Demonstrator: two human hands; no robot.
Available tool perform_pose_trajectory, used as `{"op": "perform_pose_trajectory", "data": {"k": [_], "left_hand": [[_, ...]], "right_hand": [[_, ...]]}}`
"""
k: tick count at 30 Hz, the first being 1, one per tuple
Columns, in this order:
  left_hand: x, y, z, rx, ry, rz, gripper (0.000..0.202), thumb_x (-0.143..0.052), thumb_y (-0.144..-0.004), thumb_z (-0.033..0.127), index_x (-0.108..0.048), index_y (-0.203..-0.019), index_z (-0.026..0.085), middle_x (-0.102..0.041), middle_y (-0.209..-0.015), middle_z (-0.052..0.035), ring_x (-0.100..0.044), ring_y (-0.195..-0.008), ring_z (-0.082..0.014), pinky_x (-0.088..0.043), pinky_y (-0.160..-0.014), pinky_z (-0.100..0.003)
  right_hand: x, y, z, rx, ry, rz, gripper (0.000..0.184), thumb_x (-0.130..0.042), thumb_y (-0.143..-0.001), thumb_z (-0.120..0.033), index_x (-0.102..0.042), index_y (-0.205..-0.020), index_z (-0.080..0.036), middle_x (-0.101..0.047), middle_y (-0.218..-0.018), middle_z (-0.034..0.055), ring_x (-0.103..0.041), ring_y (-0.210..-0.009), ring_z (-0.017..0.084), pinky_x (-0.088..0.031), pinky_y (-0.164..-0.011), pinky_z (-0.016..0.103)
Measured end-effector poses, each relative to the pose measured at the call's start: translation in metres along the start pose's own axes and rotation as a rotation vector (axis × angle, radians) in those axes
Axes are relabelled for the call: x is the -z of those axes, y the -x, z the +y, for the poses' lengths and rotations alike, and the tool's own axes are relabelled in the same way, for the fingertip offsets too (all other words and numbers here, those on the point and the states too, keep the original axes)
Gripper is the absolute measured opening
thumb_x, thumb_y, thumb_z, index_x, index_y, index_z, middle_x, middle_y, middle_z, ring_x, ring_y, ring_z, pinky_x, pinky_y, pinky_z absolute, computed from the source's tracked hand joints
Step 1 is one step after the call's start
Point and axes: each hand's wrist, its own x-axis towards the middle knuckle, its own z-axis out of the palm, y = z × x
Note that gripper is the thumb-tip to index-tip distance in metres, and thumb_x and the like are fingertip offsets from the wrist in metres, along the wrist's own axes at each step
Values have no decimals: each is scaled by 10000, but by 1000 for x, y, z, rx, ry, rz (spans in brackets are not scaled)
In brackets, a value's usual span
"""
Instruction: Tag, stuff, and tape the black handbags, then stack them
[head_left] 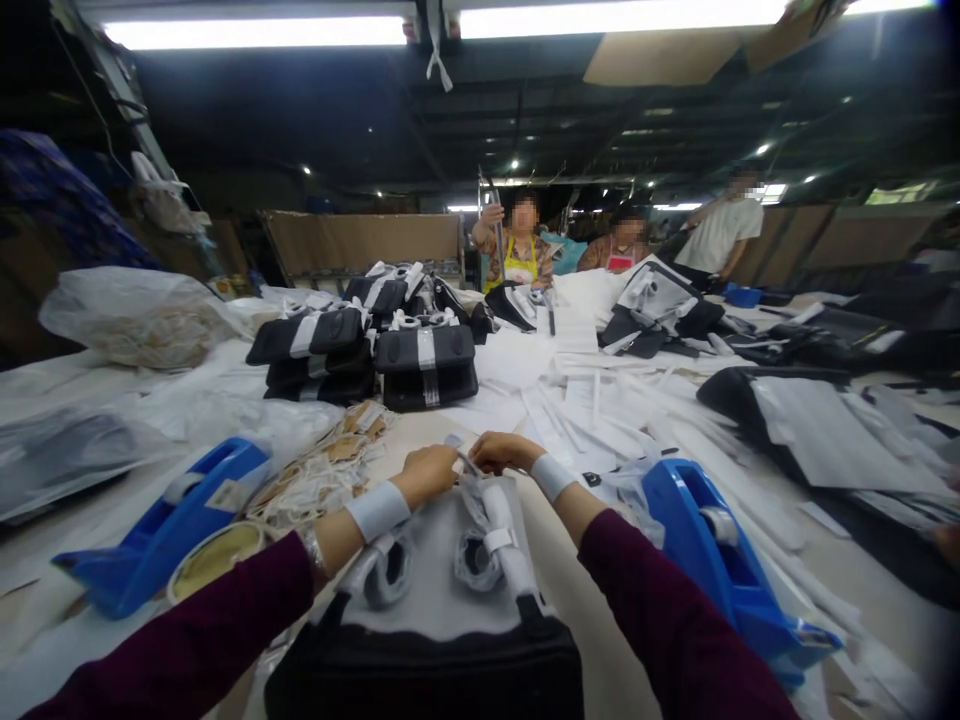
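A black bag (427, 665) lies before me, with white wrapping sheet over its upper part. Its wrapped handles (504, 530) stretch away from me, bound with white bands and clear plastic. At the far end of the handles my left hand (431, 470) is closed, pinching the wrapped strap (469, 465). Just right of it, the bent fingers of my right hand (504, 452) pinch the same strap. A small pale strip pokes up between the hands. White bands circle both wrists. The fingertips are partly hidden.
Blue tape dispensers stand left (176, 520) and right (705, 540). Beside the left one are a round tub (217, 555) and tangled tags with strings (330, 470). Stacked black bags (427, 360) sit ahead, paper strips to the right. Several people (517, 255) are across the table.
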Motion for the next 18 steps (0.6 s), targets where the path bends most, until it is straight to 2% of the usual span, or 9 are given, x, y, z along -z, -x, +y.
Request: {"op": "perform_pose_trajectory", "data": {"k": [3,7,11,14,16,18], "left_hand": [[-2,-6,-2,7,65,-59,224,-734,-643,288,-758,-853,215,-699,-775,-47,-643,-827,-240,-459,-725,-289],[-3,-9,-5,36,195,-96,158,-660,-671,252,-761,-732,148,-543,-454,21,-531,-512,-143,-409,-543,-240],[8,-4,-6,45,327,-67,81,-669,-609,223,-717,-606,158,-474,-373,47,-464,-432,-110,-367,-485,-224],[19,3,-4,32,460,-22,62,-671,-583,226,-677,-579,164,-469,-378,53,-458,-421,-103,-350,-461,-212],[24,9,-1,22,573,8,87,-664,-586,244,-646,-580,159,-497,-415,41,-496,-454,-117,-369,-463,-212],[25,15,4,5,708,38,117,-650,-608,273,-622,-606,159,-581,-521,11,-574,-557,-140,-434,-518,-221]], "right_hand": [[9,-5,0,11,-47,-185,157,-583,-683,-126,-705,-783,-129,-427,-403,-78,-342,-371,66,-365,-441,202],[18,-6,0,5,-104,-263,129,-615,-706,-130,-687,-811,-112,-435,-419,-78,-357,-373,60,-381,-432,183],[22,-4,1,13,-208,-178,113,-690,-749,-190,-673,-828,-110,-597,-579,-14,-403,-396,51,-367,-406,175],[24,4,1,76,-376,-76,177,-667,-830,-295,-650,-869,-124,-646,-717,17,-421,-433,43,-377,-417,174],[21,12,-1,132,-512,-37,244,-596,-890,-365,-624,-867,-123,-649,-774,39,-457,-476,52,-426,-461,187],[15,21,-4,197,-641,-11,256,-534,-926,-368,-597,-874,-125,-655,-831,67,-543,-566,81,-498,-553,217]]}}
